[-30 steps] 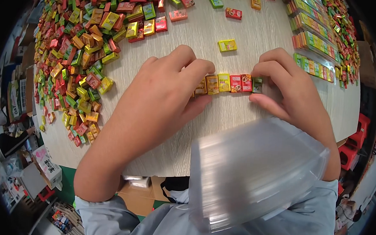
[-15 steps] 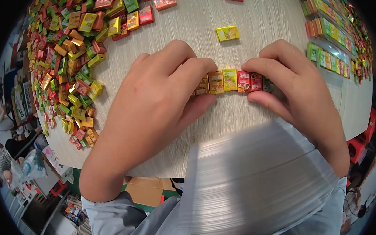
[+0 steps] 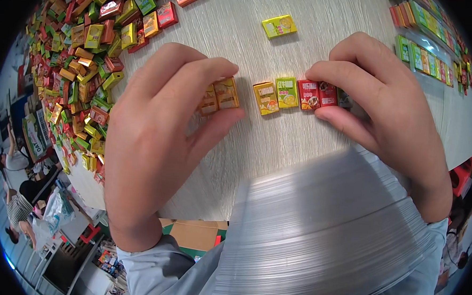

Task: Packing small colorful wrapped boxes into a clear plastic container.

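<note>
My left hand is closed around a pair of small orange boxes, thumb below and fingers above. To the right of it, an orange box and a yellow-green box sit side by side on the table, touched by neither hand. Two red boxes follow in the same row; my right hand pinches the right part of the row, thumb and index at the second red one. A darker green box shows partly under its fingers. Farther off lies a single yellow box.
A large heap of mixed small boxes covers the table's left side. Clear trays with boxes in rows stand at the far right. A thick stack of clear plastic trays rises between my forearms. Below the table edge is an open cardboard box.
My left hand has moved left with two orange boxes, opening a gap in the row. One orange box stays beside the yellow-green one. My right hand keeps its grip at the row's right end.
</note>
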A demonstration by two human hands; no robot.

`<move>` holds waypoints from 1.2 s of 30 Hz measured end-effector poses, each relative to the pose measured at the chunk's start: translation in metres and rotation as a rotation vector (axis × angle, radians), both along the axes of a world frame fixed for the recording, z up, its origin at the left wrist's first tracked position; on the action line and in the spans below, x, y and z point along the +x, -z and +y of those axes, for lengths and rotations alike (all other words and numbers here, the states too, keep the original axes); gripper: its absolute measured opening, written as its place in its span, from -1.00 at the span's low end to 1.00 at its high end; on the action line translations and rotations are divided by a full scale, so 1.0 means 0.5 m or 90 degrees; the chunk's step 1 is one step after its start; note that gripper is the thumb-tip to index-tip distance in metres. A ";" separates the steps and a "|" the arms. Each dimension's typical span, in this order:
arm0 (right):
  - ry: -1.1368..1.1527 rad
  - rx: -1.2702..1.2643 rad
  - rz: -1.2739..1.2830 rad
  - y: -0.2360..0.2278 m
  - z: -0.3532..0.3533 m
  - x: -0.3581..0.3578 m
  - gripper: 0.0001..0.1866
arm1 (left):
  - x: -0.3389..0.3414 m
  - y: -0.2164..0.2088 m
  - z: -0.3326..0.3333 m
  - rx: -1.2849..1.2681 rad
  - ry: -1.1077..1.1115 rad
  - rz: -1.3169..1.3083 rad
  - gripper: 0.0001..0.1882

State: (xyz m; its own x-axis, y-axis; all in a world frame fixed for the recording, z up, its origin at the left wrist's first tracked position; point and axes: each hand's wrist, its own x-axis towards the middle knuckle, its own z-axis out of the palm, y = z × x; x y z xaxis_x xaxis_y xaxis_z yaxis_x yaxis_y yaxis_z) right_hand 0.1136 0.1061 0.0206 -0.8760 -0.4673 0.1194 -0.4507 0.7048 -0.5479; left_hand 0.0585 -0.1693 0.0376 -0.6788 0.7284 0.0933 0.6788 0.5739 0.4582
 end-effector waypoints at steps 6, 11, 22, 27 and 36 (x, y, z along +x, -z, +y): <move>0.007 0.011 -0.007 -0.005 0.003 0.004 -0.59 | 0.002 0.003 0.002 0.078 -0.041 0.024 -0.48; 0.009 0.008 -0.004 -0.001 0.007 0.007 -0.60 | 0.004 -0.002 0.005 0.056 -0.051 0.014 -0.44; 0.066 0.004 -0.012 -0.009 0.007 0.022 -0.67 | 0.003 0.028 0.054 0.187 0.088 0.058 -0.45; 0.078 0.045 0.013 -0.015 0.010 0.030 -0.66 | 0.008 0.030 0.074 0.217 0.064 0.076 -0.45; 0.074 0.068 0.014 -0.013 0.010 0.032 -0.66 | 0.012 0.021 0.061 0.209 0.048 0.074 -0.46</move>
